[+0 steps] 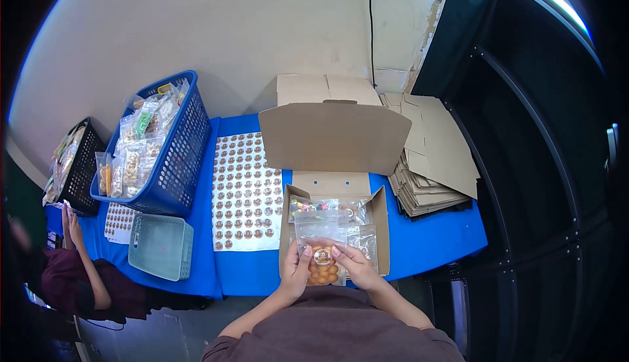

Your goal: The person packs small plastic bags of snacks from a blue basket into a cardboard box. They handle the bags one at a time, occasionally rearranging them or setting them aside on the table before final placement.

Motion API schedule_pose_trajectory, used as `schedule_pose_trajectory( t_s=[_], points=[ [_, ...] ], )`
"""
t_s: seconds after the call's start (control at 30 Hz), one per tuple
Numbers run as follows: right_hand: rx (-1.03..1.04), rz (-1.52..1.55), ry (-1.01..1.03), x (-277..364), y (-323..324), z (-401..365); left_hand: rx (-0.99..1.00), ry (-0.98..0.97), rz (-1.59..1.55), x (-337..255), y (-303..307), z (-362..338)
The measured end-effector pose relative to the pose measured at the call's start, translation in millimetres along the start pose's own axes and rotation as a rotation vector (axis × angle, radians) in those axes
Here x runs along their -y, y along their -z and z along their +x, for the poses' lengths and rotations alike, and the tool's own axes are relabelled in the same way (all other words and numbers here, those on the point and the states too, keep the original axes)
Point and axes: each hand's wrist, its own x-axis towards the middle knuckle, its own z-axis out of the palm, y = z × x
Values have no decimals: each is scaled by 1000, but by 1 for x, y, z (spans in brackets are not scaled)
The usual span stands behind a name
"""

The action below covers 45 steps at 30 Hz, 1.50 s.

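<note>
One bag (324, 275) sits between left hand (295, 269) and right hand (355, 267), lower centre of the frame, over a box (381, 231). Both hands, nearly closed, pinch its sides.

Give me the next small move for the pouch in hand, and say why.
Probably lower the pouch into the cardboard box: the lid is up, other packets lie inside, and the left hand and right hand hold the pouch at the box's near side, a round label on its front.
</note>
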Motion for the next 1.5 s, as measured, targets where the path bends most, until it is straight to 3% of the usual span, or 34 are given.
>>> schedule_pose_trajectory(
  t_s=[0.13, 0.2, 0.37, 0.43, 0.63, 0.73, 0.87, 0.93, 1.03, 1.17, 1.27, 1.37, 1.43, 1.5],
  points=[
    [-106, 138, -39, 3, 0, 0, -33, -20, -153, 1, -16, 3],
    [-119, 95, -9, 2, -2, 0, 88, -166, 33, 7, -18, 5],
    [-242, 81, -53, -21, 11, 3, 200, -73, 297, 13, -16, 4],
    [-328, 251, -124, -26, 11, 5, 194, -66, 355, 11, -19, 5],
    [-199, 37, -49, -17, 11, 0, 185, -81, 269, 14, -22, 6],
    [-304, 214, -59, -35, 19, 2, 258, -66, 180, 17, -24, 5],
    [-299, 124, -49, -26, 17, -4, 156, -66, 100, 19, -23, 8],
    [-200, -28, -67, -15, 4, -7, 120, -38, 14, 18, -20, 9],
    [-165, 1, -17, -20, 9, -6, 39, -42, -46, 19, -20, 11],
    [-121, 75, -18, -18, 12, -6, 78, 34, 48, 36, -1, 17],
    [-220, -8, 30, -17, 5, -5, 69, 15, -13, 30, -4, 17],
    [-265, 33, -52, -28, 8, -3, 188, -30, 136, 32, -9, 18],
    [-326, 77, -33, -28, 8, 0, 234, -160, 296, 22, -13, 16],
    [-382, 124, -16, -29, 11, 3, 286, -86, 288, 14, -15, 13]
  ],
)
